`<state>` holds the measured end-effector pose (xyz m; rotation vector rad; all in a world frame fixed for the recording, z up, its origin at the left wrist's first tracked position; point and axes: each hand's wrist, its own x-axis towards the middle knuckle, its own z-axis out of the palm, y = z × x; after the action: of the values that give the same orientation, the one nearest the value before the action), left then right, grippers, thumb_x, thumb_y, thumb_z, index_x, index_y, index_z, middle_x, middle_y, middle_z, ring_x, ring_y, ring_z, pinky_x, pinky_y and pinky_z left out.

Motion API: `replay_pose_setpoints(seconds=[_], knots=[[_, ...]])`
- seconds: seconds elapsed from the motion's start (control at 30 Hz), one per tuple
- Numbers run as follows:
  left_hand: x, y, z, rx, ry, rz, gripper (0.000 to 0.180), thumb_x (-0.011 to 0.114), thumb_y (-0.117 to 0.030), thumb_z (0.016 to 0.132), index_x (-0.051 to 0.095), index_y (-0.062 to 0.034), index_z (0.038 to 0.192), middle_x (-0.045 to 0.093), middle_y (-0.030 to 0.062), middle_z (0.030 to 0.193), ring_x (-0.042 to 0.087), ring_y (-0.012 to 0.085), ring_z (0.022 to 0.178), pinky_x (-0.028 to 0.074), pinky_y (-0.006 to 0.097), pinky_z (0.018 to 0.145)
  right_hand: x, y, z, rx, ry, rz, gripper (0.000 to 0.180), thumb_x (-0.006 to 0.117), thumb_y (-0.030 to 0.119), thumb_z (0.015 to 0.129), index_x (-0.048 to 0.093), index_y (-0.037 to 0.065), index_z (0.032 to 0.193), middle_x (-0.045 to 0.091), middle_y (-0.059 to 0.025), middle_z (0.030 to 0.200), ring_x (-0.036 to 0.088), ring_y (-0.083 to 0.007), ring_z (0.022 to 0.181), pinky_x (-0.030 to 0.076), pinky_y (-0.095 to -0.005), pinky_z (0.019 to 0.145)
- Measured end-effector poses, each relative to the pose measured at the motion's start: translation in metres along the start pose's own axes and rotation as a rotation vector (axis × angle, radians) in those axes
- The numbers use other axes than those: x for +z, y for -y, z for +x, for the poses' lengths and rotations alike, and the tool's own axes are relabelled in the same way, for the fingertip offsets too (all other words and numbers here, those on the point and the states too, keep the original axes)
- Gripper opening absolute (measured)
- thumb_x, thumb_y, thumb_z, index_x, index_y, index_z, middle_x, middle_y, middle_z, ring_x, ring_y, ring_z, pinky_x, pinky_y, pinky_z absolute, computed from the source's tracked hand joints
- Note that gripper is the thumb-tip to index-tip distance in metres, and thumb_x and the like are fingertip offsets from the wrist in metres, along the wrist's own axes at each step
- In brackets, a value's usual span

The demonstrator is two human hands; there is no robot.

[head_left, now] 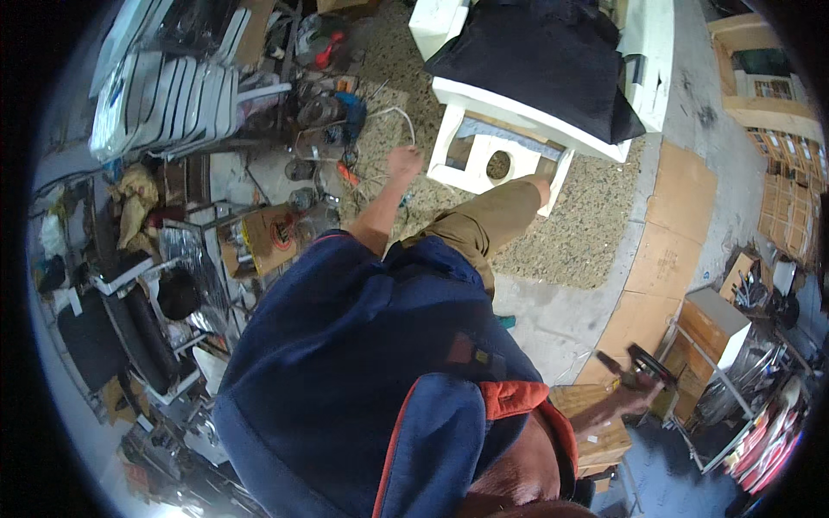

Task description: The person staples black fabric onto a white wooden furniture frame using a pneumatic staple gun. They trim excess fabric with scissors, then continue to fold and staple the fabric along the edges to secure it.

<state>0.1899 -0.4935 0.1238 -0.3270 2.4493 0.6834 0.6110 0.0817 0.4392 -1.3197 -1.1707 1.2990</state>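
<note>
My left hand (404,161) is closed beside the cream-painted wooden frame (449,177); whether anything is in its fingers is too small to tell. A thin white cable or hose (399,110) curves down close to that hand. Out to the lower right, my right hand (637,395) grips a black hand tool (652,364), whose exact kind is not clear. The frame belongs to a cream piece of furniture with a round hole in its lower board and black fabric (535,60) draped over the top. My bent leg (488,220) reaches the frame's near side.
A speckled mat (561,250) lies under the furniture, with flattened cardboard (661,233) to its right. Stacked white chairs (164,104) and cluttered shelves fill the left. A wooden cabinet (712,324) and a metal rack stand right, near a wooden box (596,432).
</note>
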Motion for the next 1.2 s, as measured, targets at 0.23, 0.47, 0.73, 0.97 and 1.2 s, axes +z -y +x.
replay_pose_setpoints(seconds=[0.23,0.47,0.73,0.97,1.2], knots=[[0.052,-0.137,-0.061,0.352,0.259,-0.455,0.042,0.075,-0.033,0.091,0.072,-0.0042,0.122,0.072,0.013,0.122,0.07,0.0256,0.11,0.056,0.036,0.093,0.039,0.13,0.058,-0.203,0.146,-0.105,0.021,0.073,0.024,0.097,0.063,0.009,0.088,0.053,0.0021,0.067,0.048,-0.0101,0.056,0.042,-0.0266,0.051],[0.094,-0.158,-0.162,0.878,0.622,-0.233,0.094,0.077,-0.067,0.081,0.05,-0.012,0.152,0.056,0.0173,0.148,0.054,0.0381,0.134,0.048,0.051,0.11,0.133,0.21,0.072,-0.344,0.337,-0.157,0.02,0.073,0.024,0.098,0.064,0.008,0.091,0.051,0.0024,0.068,0.047,-0.01,0.057,0.042,-0.0266,0.053],[0.095,0.046,-0.113,0.369,-0.286,0.073,0.022,0.068,-0.021,0.079,0.076,-0.0039,0.089,0.071,0.0167,0.088,0.069,0.0387,0.082,0.057,0.048,0.076,0.221,0.268,0.058,-0.435,0.539,-0.123,0.019,0.072,0.024,0.099,0.065,0.007,0.095,0.05,0.0027,0.068,0.046,-0.0099,0.059,0.041,-0.0266,0.054],[-0.027,0.327,-0.18,-0.394,-0.377,-0.549,0.025,0.066,-0.032,0.093,0.075,-0.0099,0.102,0.074,0.0096,0.083,0.071,0.028,0.071,0.057,0.042,0.063,0.273,0.308,0.05,-0.447,0.721,-0.08,0.019,0.072,0.024,0.099,0.066,0.006,0.098,0.048,0.003,0.069,0.045,-0.0098,0.06,0.041,-0.0267,0.056],[-0.273,0.344,-0.375,0.007,-1.191,-1.062,0.051,0.054,-0.048,0.106,0.07,-0.0002,0.102,0.07,0.009,0.081,0.068,0.0269,0.069,0.057,0.04,0.063,0.334,0.29,0.03,-0.291,1.05,0.003,0.02,0.071,0.024,0.1,0.068,0.004,0.102,0.047,0.0033,0.069,0.044,-0.0097,0.061,0.041,-0.0267,0.057]])
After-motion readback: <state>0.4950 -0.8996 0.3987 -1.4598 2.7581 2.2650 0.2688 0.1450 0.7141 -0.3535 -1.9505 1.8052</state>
